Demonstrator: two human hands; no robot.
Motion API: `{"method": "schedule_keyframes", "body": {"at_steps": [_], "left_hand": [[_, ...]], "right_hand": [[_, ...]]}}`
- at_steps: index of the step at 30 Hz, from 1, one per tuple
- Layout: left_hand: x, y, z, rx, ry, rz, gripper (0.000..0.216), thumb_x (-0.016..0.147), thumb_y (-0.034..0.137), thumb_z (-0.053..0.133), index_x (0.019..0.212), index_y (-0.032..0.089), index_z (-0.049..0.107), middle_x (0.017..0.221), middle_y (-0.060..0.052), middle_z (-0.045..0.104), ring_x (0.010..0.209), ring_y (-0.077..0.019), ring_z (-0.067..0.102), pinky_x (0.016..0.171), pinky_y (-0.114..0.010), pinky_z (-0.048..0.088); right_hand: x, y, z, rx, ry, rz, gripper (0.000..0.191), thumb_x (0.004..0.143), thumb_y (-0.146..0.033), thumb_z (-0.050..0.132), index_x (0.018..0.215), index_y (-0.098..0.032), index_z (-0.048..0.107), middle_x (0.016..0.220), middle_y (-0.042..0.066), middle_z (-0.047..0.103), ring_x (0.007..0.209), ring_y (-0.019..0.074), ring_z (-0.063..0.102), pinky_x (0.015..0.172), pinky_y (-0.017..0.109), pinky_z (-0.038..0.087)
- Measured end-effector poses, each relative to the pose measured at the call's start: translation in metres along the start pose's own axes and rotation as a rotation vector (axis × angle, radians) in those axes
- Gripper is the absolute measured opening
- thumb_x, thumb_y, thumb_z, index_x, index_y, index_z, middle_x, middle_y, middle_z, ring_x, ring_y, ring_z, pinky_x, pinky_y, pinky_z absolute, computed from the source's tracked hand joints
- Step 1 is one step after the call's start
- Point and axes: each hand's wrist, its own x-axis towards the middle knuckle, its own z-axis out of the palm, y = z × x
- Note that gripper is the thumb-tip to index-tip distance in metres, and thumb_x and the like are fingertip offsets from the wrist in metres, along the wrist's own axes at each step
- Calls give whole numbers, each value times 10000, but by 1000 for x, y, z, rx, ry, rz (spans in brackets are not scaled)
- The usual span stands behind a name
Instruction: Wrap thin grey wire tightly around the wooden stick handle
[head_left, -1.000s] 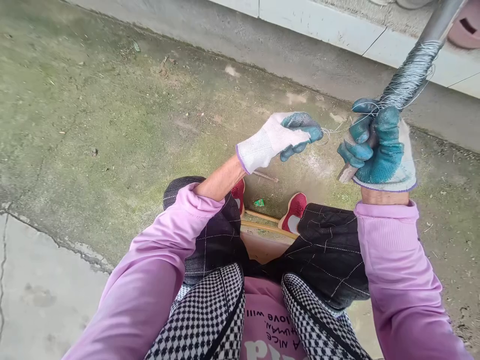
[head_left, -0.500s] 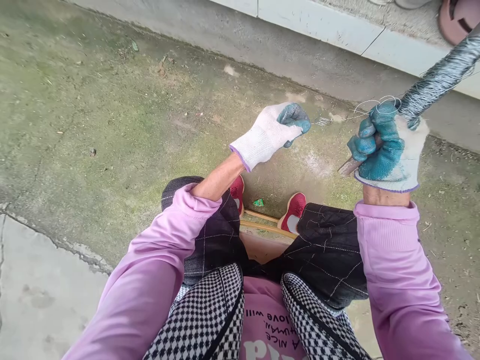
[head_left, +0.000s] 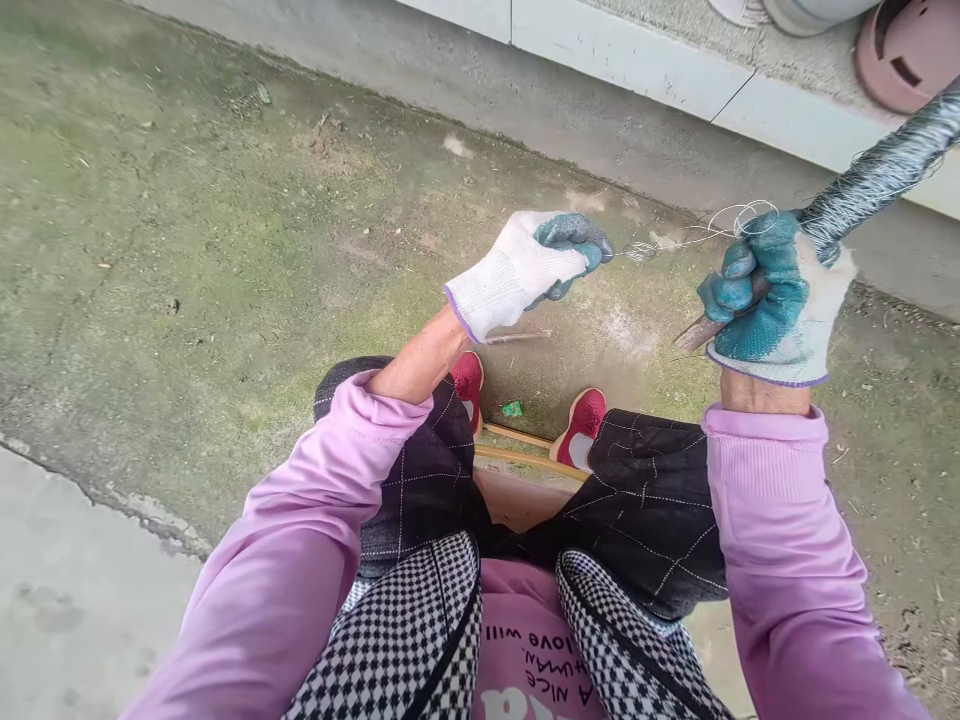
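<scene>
My left hand (head_left: 559,258), in a white glove with blue-coated fingers, is closed in a pinch on the end of a thin metal wire (head_left: 641,251). The wire has a small coiled tangle just past my fingertips, then runs right in loose loops to my other hand. My right hand (head_left: 776,295), gloved alike, is wrapped round a wooden stick (head_left: 696,333) whose lower tip pokes out below the fingers. Above that hand the stick is thickly wound with silvery wire (head_left: 885,180) and slants up out of view. A thin blurred strip (head_left: 519,336) shows below my left wrist.
Mossy concrete ground (head_left: 247,250) lies ahead, bounded by a white-tiled ledge (head_left: 615,65). A pink slotted container (head_left: 904,60) stands on the ledge. My red shoes (head_left: 585,420) are below, with a small green wrapper (head_left: 511,408) between them and wooden bars (head_left: 525,458) of a seat.
My left hand has shifted slightly left and its fingers have loosened a little around the wire. A thin blurred strip now shows beneath it. My right hand keeps its hold; the view has moved slightly.
</scene>
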Motion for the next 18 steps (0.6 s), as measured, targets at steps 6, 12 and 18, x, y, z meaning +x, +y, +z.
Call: {"method": "schedule_keyframes", "body": {"at_steps": [6,12,18], "left_hand": [[0,0,0,42,-122,9,122,829,160,721,930,158,790,791,4,703,687,-98,598,640,-241,473],[0,4,6,-60,-101,197,163,897,192,741,1050,156,786,1107,-53,803,1056,-155,725,986,-316,592],[-2,6,25,-100,-179,124,92,905,112,776,861,173,723,880,-10,728,892,-143,687,948,-312,609]], "right_hand": [[-7,-6,2,-7,-62,29,217,655,-287,839,716,-248,634,560,-65,533,399,70,347,327,215,200],[-25,-7,4,-94,-229,44,205,761,-307,878,676,-263,697,531,-43,521,372,101,350,295,259,238],[-32,-2,7,-164,-327,109,297,819,-453,933,727,-263,724,578,-26,578,376,109,400,288,270,293]]}}
